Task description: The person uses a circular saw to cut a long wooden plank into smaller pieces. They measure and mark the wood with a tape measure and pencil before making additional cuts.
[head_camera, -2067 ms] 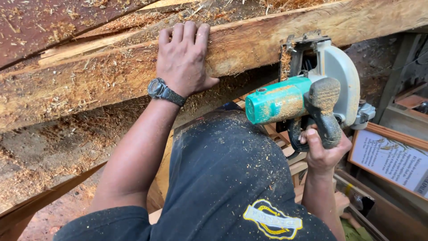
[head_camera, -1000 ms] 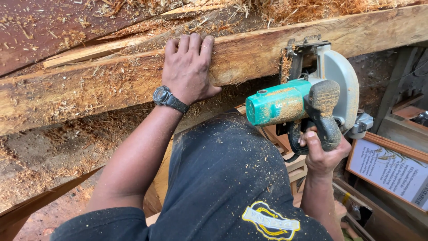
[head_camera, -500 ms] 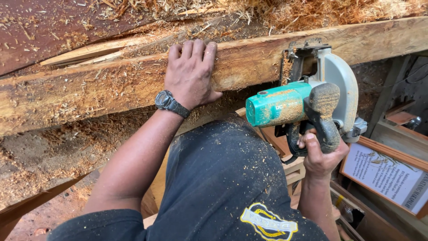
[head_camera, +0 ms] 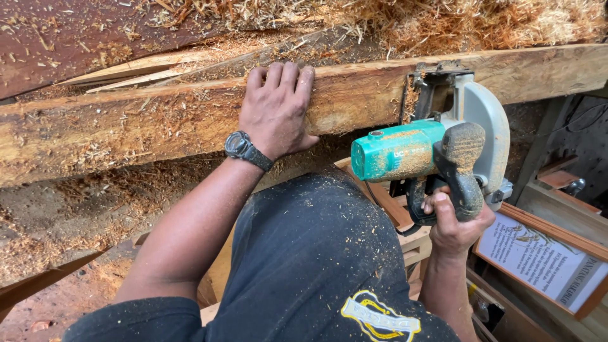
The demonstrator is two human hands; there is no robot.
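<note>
A: Nearest the camera, what shows?

B: The person's dark sawdust-flecked shirt [head_camera: 304,253], then the 2 arms reaching away from it. The right hand [head_camera: 453,221] is wrapped tight around the dusty black handle of a circular saw [head_camera: 437,149], which has a teal motor housing and a pale grey blade guard.

A: And the other hand?

B: The left hand [head_camera: 278,111], with a black wristwatch [head_camera: 244,149] on its wrist, lies flat and spread on the rough wooden beam [head_camera: 126,126], fingers curled over its far top edge. It grips nothing; it only presses.

A: How does the beam run?

B: Its long axis crosses the view left to right, rising slightly to the right, just beyond both hands. The saw sits against the beam's near face, to the right of the left hand and apart from it. The right hand is the nearer one to the saw's blade end.

A: Beyond that?

B: Fibrous orange sawdust [head_camera: 475,22] heaped past the beam, and a reddish-brown plank [head_camera: 63,44] at the far left.
</note>
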